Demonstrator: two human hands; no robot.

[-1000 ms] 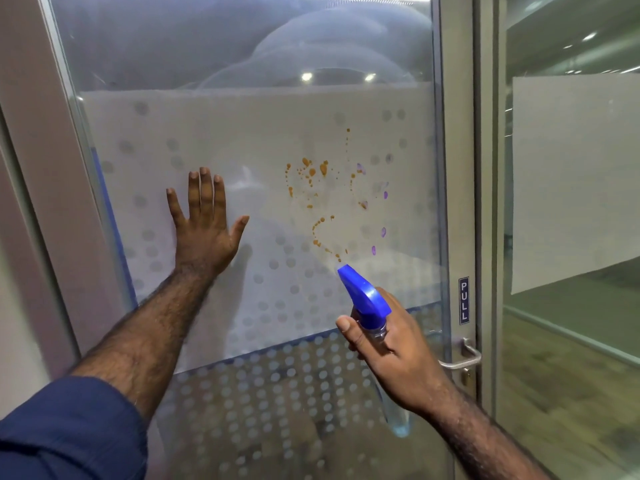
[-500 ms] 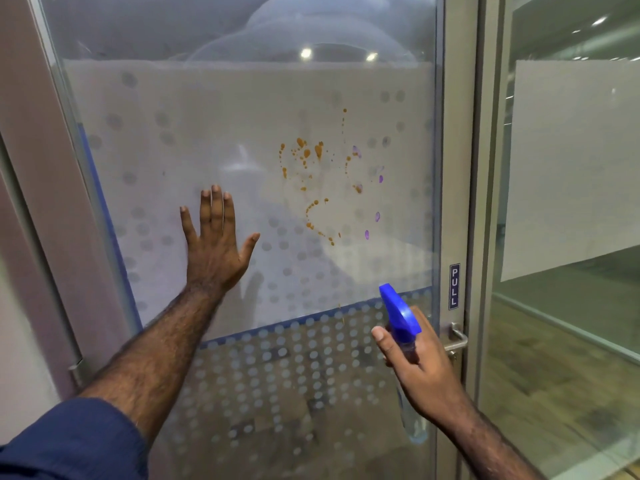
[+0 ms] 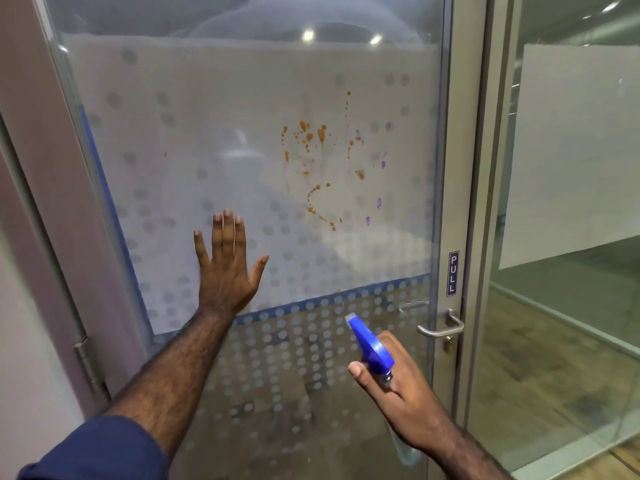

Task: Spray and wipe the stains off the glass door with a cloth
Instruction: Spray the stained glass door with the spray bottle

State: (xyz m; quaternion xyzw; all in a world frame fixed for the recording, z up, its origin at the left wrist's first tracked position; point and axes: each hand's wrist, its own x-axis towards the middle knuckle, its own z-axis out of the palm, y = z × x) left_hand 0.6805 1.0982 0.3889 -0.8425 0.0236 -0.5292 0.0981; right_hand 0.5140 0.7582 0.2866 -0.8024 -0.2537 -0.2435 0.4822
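Note:
The glass door (image 3: 207, 133) carries a frosted band with grey dots. Orange splatter stains (image 3: 311, 140) and a few purple marks (image 3: 378, 202) sit on its right half. My left hand (image 3: 227, 268) lies flat on the glass with fingers spread, left of and below the stains. Lower right, my right hand (image 3: 398, 386) grips a spray bottle with a blue trigger head (image 3: 370, 344); the nozzle points up and left toward the glass, below the stains. The clear bottle body is mostly hidden behind my hand. No cloth is in view.
A metal lever handle (image 3: 440, 327) and a PULL sign (image 3: 453, 273) sit on the door's right frame. The left frame (image 3: 38, 168) has a hinge low down. A fixed glass panel (image 3: 571, 168) with a frosted sheet stands on the right over wooden flooring.
Both hands have dropped lower relative to the stains. The spray bottle has moved down and right, away from the orange splatter. My left hand slid down the glass.

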